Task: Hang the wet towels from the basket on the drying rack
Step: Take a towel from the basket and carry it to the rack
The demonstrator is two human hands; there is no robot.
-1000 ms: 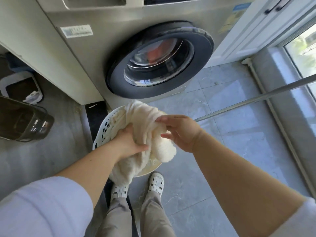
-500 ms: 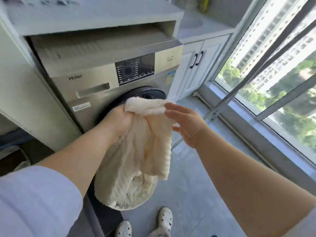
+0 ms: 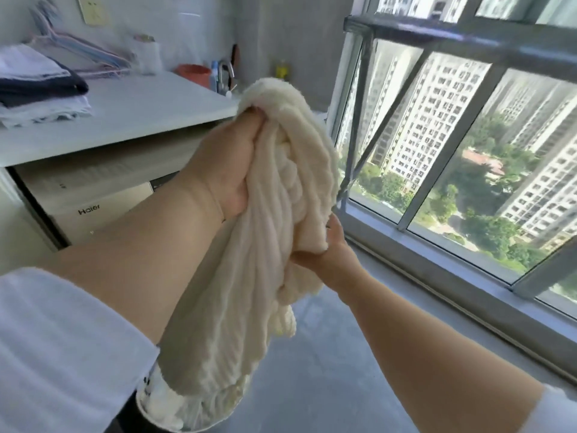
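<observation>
A cream ribbed towel (image 3: 274,232) hangs bunched in front of me at chest height. My left hand (image 3: 228,164) grips its upper end in a fist. My right hand (image 3: 327,254) holds a lower fold from underneath, on the towel's right side. The white basket (image 3: 162,404) shows at the bottom edge, mostly hidden by the towel's tail and my left arm. The drying rack's grey metal bar (image 3: 468,39) runs across the upper right in front of the window, with its upright and a diagonal brace below it. The towel is to the left of the rack and apart from it.
The washing machine (image 3: 90,201) stands at left under a white counter (image 3: 131,117) bearing folded laundry (image 3: 40,85) and hangers. A sink with a faucet (image 3: 224,76) and bottles sits behind. A large window (image 3: 468,170) fills the right. The grey floor (image 3: 343,354) lies below.
I have lifted the towel from the basket up to chest height and turned toward the window. My right hand has gone from open beside the towel to gripping its lower fold.
</observation>
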